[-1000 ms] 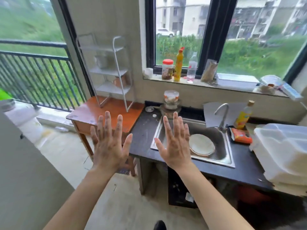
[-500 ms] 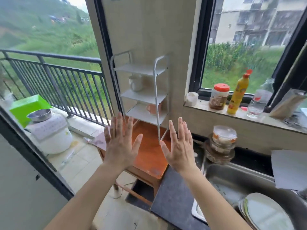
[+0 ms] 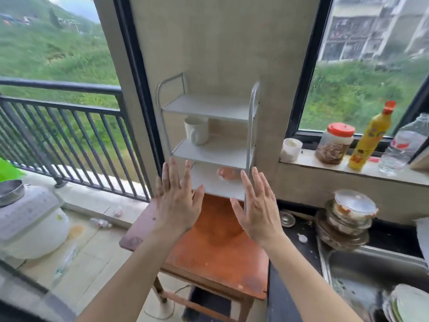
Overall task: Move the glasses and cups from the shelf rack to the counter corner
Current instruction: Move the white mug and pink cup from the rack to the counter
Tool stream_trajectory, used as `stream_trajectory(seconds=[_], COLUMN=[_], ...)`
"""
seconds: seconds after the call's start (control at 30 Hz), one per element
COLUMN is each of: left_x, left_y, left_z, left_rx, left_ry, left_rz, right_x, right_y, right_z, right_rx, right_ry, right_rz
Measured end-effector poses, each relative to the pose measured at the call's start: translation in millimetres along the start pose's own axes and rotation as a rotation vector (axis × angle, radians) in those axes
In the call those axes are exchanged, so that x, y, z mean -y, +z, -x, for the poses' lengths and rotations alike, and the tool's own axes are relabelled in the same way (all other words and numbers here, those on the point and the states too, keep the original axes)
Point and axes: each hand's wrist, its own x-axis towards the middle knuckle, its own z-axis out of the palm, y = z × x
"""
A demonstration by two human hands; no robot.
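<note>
The left hand [image 3: 176,205] and the right hand [image 3: 257,210] are hovering side by side, palms forward, fingers straight and spread, holding nothing. Directly beyond them the shelf rack [image 3: 218,152] is standing on a wooden table [image 3: 218,252]. A white mug [image 3: 196,130] is sitting upright on the middle shelf, above the left hand's fingertips, its handle turning toward the person. A pinkish cup [image 3: 228,173] is resting on the bottom shelf, showing in the gap between the two hands. It is too blurred to tell whether it is upright or has a handle. No glasses are showing on the rack.

The mug is looking like thick ceramic: stiff, fairly weighty, smooth-glazed and likely to chip if knocked against the rack's metal post. The handle is offering the surest hold, or else a full wrap round the body. The shelf above is leaving limited headroom, so the mug is probably wanting to be drawn outward before being lifted. The pinkish cup is seeming smaller and lighter, and a grip round its body is looking safest. The counter [image 3: 306,228] corner is lying just right of the right hand, with a small metal lid [image 3: 286,218] on it.
</note>
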Motion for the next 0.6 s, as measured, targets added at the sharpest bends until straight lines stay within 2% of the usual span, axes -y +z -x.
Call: stream_trajectory(seconds=[0.13,0.3,0.47,0.6], left_x=[37.9,58.0,71.1,82.2], left_y=[20.0,41.1,66.2,77.2], left_z=[-41.5,-83.4,-115.0,-130.2], left_rx=[0.112,0.192,0.31,0.383], left_ry=[0.043,0.128,0.173,0.208], left_rz=[0.046,0.058,-0.008,-0.074], right_x=[26.6,40.4,31.6,16.4], right_y=[30.5,63.9,103.5,134.3], right_z=[-10.9,-15.2,-37.1,-82.2], right_rx=[0.077,0.163,0.304,0.33], right_ry=[0.076,0.28,0.513,0.659], right_rz=[0.03,-0.015,-0.256,-0.492])
